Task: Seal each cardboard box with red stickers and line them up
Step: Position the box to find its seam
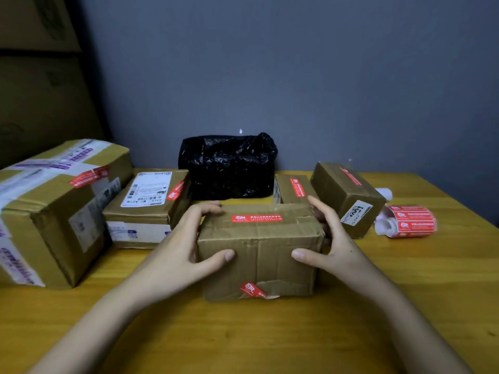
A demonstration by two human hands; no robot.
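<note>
A brown cardboard box (259, 249) stands on the wooden table (243, 333) in front of me, with a red sticker across its top seam and another at its lower front edge. My left hand (186, 238) grips its left side and my right hand (326, 238) grips its right side, thumbs on the front face. Further back stand other stickered boxes: a large box (54, 206) at far left, a labelled box (145, 206) beside it, a flat box (293, 188) and a tilted box (348, 198) at right. A roll of red stickers (410, 221) lies at far right.
A parcel in black plastic (226, 166) sits against the grey wall behind the held box. Stacked cartons (40, 76) fill the far left corner. The table's right edge runs close to the sticker roll.
</note>
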